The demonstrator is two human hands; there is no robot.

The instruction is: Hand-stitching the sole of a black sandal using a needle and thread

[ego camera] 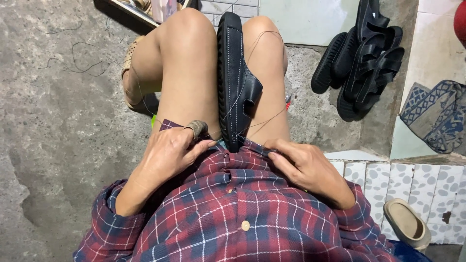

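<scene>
A black leather sandal (235, 80) stands on edge, clamped between my bare knees, sole to the left and white stitching along its upper. Thin thread (264, 121) runs from it toward both hands. My left hand (170, 150) rests at the sandal's near end, fingers pinched together by the thread, with a tan leather guard on one finger. My right hand (303, 165) lies against my plaid shirt just right of the sandal's heel, fingers curled and pinching the thread.
Several black sandals (364, 58) are piled on the floor at the upper right. A patterned blue-grey cloth (434, 114) lies at the right edge. A beige slipper (407, 225) sits on the tiled step. Rough concrete floor (58, 121) spreads left, with loose thread on it.
</scene>
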